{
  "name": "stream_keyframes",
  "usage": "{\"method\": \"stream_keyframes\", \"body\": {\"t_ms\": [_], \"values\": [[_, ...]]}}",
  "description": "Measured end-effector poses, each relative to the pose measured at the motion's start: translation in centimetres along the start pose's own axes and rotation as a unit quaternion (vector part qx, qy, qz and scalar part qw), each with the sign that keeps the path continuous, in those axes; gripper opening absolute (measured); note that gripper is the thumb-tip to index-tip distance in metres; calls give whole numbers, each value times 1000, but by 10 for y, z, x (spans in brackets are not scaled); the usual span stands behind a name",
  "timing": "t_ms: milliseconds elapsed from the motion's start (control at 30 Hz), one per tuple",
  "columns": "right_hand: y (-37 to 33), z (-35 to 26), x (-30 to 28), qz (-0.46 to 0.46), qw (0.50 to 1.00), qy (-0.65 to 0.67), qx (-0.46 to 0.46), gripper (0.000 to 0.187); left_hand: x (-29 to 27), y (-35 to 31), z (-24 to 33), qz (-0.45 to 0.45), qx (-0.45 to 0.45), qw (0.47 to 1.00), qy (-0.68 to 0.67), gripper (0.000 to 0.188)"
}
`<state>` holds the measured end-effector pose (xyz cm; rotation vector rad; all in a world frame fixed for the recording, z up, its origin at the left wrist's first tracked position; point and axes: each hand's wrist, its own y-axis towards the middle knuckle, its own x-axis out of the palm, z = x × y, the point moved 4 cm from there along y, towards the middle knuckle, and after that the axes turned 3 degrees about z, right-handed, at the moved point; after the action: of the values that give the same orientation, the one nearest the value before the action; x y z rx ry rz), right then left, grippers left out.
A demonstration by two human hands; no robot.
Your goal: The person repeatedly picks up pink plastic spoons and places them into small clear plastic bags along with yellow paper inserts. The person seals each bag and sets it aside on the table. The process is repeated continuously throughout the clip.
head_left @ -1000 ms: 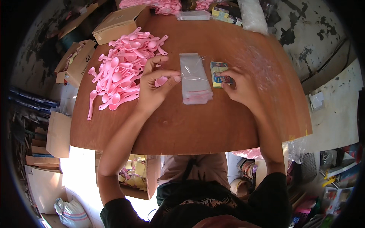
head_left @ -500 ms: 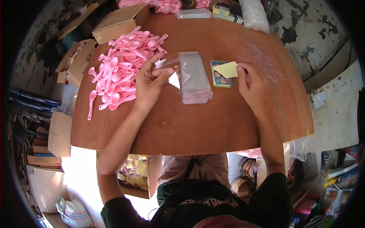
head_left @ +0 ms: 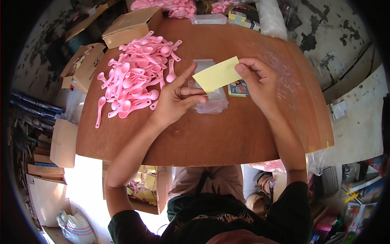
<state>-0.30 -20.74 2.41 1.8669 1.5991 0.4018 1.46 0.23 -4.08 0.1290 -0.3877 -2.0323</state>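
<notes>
Between thumb and fingers, my right hand (head_left: 259, 81) grips a pale yellow card (head_left: 218, 75) by its right end. The card is tilted above the table, its left end close to the fingers of my left hand (head_left: 172, 99). My left hand has a thin clear plastic bag (head_left: 191, 84) in its fingers, mostly hidden by the hand and card. Beneath the card lies a stack of clear plastic bags (head_left: 217, 106), partly covered. A stack of colourful printed cards (head_left: 238, 90) sits just left of my right hand. Left of my left hand is a heap of pink plastic spoons (head_left: 134, 83).
The brown table (head_left: 211, 142) has a curved near edge. A cardboard box (head_left: 132, 26) stands at the far left, with another open box (head_left: 85, 67) beside the table. At the far edge are a bag packet (head_left: 209, 19), more cards (head_left: 243, 21) and a plastic roll (head_left: 272, 20).
My right hand has brought the yellow card left, over the bag stack. My left hand has moved right and toward me, meeting the card. One spoon now shows apart at the heap's right side.
</notes>
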Motion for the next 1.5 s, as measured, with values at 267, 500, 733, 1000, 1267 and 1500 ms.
{"method": "stream_keyframes", "body": {"t_ms": [267,500,733,1000,1267,1500], "values": [[-5,6,15,-179,980,-40,77,14,1,-7,11,-36,78,976,200,78],[2,-3,6,-156,984,-66,65,14,2,-3,15,-27,51,985,162,79],[1,-7,18,-227,967,-49,105,14,10,-3,25,-53,60,990,116,81],[-3,5,15,-149,976,21,156,15,-1,6,22,-80,-35,995,40,74],[-19,22,20,-108,988,36,109,16,-2,9,12,-77,-81,993,44,50],[-22,25,19,-117,983,96,103,10,-4,10,6,-80,-114,986,91,37]]}}
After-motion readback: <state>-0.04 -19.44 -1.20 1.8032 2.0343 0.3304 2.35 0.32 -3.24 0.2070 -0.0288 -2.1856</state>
